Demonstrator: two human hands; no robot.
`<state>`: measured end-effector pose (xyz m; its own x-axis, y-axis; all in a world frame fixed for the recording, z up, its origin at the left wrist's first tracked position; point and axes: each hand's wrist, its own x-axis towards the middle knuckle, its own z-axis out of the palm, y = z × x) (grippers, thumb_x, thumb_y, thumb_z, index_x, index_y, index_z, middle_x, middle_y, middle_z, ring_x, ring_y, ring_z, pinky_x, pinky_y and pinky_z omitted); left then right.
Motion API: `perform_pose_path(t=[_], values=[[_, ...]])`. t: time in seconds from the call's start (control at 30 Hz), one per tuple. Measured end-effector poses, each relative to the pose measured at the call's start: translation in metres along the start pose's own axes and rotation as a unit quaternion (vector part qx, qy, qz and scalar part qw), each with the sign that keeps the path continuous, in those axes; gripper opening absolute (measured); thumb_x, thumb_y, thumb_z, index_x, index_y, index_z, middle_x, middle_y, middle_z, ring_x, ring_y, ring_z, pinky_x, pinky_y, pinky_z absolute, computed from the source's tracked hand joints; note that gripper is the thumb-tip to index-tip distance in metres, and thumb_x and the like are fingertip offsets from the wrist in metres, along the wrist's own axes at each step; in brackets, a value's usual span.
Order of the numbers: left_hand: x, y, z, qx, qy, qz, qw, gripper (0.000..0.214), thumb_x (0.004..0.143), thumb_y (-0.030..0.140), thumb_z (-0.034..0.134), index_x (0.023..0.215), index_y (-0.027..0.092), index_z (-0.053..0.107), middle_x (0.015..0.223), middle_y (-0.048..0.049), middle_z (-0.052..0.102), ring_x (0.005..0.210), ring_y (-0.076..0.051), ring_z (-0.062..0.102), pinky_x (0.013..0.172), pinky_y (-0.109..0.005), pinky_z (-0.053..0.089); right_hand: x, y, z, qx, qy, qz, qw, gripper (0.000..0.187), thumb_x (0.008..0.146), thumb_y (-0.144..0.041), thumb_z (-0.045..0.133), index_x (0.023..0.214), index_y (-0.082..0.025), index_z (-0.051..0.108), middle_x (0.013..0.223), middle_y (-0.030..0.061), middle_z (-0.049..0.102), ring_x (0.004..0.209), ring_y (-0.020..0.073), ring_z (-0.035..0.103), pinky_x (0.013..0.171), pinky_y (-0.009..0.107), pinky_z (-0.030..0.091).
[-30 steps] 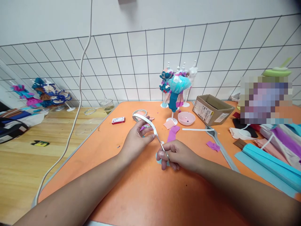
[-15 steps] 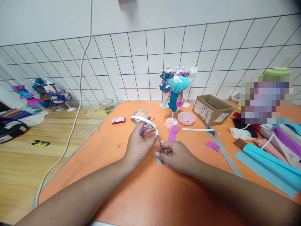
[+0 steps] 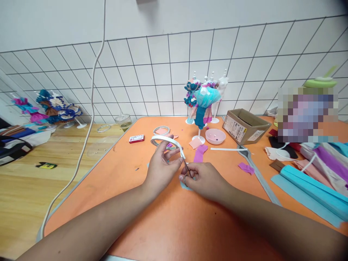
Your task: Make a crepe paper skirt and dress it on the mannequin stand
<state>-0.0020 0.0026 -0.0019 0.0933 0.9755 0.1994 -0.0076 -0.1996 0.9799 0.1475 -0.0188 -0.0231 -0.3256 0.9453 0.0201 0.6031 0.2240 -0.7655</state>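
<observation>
My left hand (image 3: 162, 165) is closed on a roll of white double-sided tape (image 3: 166, 139), with a strip pulled out towards the right. Small scissors (image 3: 187, 169) are in my right hand (image 3: 206, 177), their blades up against the tape strip beside my left thumb. Under the right hand lies a scrap of light blue paper (image 3: 185, 186), mostly covered. Just beyond the hands is a purple piece of crepe paper (image 3: 200, 153), with a peach piece (image 3: 195, 143) next to it. A second tape ring (image 3: 161, 131) lies behind the left hand.
Small dress forms in paper dresses (image 3: 202, 105) stand at the back by a pink bowl (image 3: 215, 136) and a cardboard box (image 3: 246, 125). A white strip (image 3: 228, 149) lies right of centre. Blue crepe paper (image 3: 312, 188) is piled right. A red-and-white box (image 3: 136, 139) sits left; a cable (image 3: 92, 83) hangs there.
The scissors and the tape's end have shifted slightly, and the blades now sit at the strip near my left thumb. Both hands stay almost in place.
</observation>
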Motion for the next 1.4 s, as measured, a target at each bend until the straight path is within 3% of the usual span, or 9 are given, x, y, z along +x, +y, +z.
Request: perform_pose_path(t=[0.33,0.83,1.03,1.23,1.4], values=[[0.000,-0.001,-0.001,-0.005,-0.020,0.007,1.000,0.070,0.070,0.007,0.062,0.133,0.031,0.041,0.145,-0.0052,0.035,0.114,-0.021,0.056,0.071,-0.020,0.054,0.002,0.001,-0.005,0.002,-0.008,-0.015,1.000,0.018,0.079,-0.037,0.055,0.076,-0.022,0.065,0.054,-0.0057,0.045,0.051,0.0096,0.042,0.048,0.022,0.026],[0.001,0.001,-0.001,-0.021,-0.005,0.001,1.000,0.069,0.070,0.011,0.065,0.133,0.030,0.041,0.142,-0.0062,0.041,0.112,-0.022,0.058,0.081,-0.028,0.052,0.003,0.002,-0.002,0.017,0.000,-0.008,1.000,0.018,0.081,-0.034,0.054,0.076,-0.021,0.065,0.056,-0.0045,0.051,0.053,0.0101,0.046,0.048,0.021,0.028],[0.001,0.003,-0.002,-0.011,-0.015,-0.002,1.000,0.067,0.070,0.013,0.065,0.131,0.030,0.043,0.149,-0.0062,0.031,0.113,-0.024,0.057,0.085,-0.032,0.051,0.004,0.002,-0.006,0.026,-0.016,-0.014,0.999,0.016,0.080,-0.034,0.056,0.078,-0.021,0.065,0.054,-0.0054,0.048,0.051,0.0099,0.043,0.046,0.021,0.027],[0.005,0.000,-0.006,-0.028,-0.032,-0.015,0.999,0.077,0.070,0.013,0.068,0.138,0.030,0.035,0.148,-0.0087,0.032,0.113,-0.023,0.057,0.090,-0.034,0.049,0.009,0.005,-0.014,0.057,-0.060,-0.012,0.997,0.019,0.077,-0.037,0.060,0.086,-0.020,0.062,0.066,-0.0049,0.054,0.054,0.0089,0.044,0.048,0.020,0.029],[0.011,-0.001,-0.013,-0.053,-0.061,-0.002,0.997,0.078,0.071,0.014,0.067,0.139,0.033,0.034,0.147,-0.0075,0.033,0.111,-0.022,0.058,0.098,-0.039,0.045,0.011,0.012,-0.016,0.063,-0.062,0.010,0.996,0.024,0.078,-0.039,0.058,0.087,-0.019,0.067,0.061,-0.0046,0.049,0.056,0.0099,0.045,0.050,0.021,0.029]])
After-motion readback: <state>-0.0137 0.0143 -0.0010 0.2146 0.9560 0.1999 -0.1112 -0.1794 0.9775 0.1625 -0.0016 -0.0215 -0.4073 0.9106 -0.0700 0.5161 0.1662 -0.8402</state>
